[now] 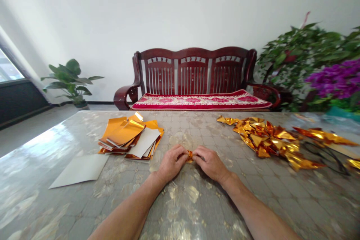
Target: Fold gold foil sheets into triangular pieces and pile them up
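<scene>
The left hand (173,161) and right hand (209,161) are pinching a small gold foil piece (190,156) from opposite sides over the desk (180,202); it is sitting directly between them, neither being nearer, their grip concealing its long axis.

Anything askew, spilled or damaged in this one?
Only slight untidiness: the pile has uneven edges, with sheets at differing angles, and one pale sheet lies outside it, at its near left. Nothing looks clearly spilled or damaged.

Your fingers (183,152) partly hide the orange foil (190,156) — the view's edges cut off your forearms (135,204) and the purple flowers (337,79)
</scene>
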Available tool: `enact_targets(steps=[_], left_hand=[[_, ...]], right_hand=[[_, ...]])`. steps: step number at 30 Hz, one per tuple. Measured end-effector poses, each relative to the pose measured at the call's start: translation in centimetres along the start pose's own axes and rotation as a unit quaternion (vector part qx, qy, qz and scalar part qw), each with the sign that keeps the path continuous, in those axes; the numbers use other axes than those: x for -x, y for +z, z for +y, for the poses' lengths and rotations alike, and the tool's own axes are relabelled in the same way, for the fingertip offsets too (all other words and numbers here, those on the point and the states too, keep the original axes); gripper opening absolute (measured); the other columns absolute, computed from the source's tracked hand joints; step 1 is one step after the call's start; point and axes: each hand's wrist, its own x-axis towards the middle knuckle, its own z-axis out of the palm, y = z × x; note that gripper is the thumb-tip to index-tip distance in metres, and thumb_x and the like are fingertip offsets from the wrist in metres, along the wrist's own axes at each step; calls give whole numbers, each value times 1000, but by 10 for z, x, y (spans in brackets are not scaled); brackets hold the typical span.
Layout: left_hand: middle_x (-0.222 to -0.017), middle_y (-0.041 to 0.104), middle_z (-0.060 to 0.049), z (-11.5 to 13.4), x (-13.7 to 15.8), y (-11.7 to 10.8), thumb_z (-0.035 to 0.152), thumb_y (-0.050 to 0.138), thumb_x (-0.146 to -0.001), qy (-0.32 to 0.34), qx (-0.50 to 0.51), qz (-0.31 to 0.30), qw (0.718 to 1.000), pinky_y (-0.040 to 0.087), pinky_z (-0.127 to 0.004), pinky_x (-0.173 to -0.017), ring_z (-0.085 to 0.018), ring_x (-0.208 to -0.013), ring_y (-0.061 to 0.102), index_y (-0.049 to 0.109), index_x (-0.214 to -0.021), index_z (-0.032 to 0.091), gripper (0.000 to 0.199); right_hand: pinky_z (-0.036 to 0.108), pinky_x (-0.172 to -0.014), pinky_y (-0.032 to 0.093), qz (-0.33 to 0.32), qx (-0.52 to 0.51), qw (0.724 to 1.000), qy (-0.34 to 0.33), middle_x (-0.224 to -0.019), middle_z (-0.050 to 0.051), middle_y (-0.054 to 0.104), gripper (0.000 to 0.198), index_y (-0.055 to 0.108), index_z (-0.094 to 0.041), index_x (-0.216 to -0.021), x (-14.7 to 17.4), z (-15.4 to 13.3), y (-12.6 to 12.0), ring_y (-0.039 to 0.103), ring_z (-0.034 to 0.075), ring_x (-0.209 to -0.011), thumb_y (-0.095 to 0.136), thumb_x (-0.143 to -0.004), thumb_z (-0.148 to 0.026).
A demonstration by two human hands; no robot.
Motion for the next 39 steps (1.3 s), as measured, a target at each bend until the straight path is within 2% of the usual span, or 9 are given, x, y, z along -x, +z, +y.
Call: enact_targets(steps=[20,27,31,39], left_hand=[[-87,59,-1,5,2,1,24,50,-94,7,-31,-31,999,44,-24,-78,-14,-84,57,61,-83,20,16],[-84,59,0,1,3,3,25,50,-95,4,-48,-34,998,44,-23,-76,-14,-81,57,60,-80,20,19],[-80,58,0,0,4,5,26,49,-96,7,-71,-26,997,42,-23,-72,-13,-78,56,60,-78,20,21],[-78,59,0,1,8,6,24,48,-96,6,-116,-17,993,41,-22,-69,-13,-74,56,62,-78,19,23]], right_hand=[[26,-69,39,25,36,999,30,-75,1,60,18,58,-22,-73,-1,-6,4,56,15,-74,51,-89,-18],[25,-67,38,23,69,997,-9,-73,1,59,21,60,-21,-73,1,-5,7,54,15,-71,49,-91,-17],[25,-68,36,44,115,992,-40,-72,2,59,22,60,-20,-73,1,-6,10,53,15,-71,49,-92,-16],[25,-66,34,51,167,983,-52,-69,2,59,26,61,-18,-71,2,-8,15,53,15,-68,49,-95,-18]])
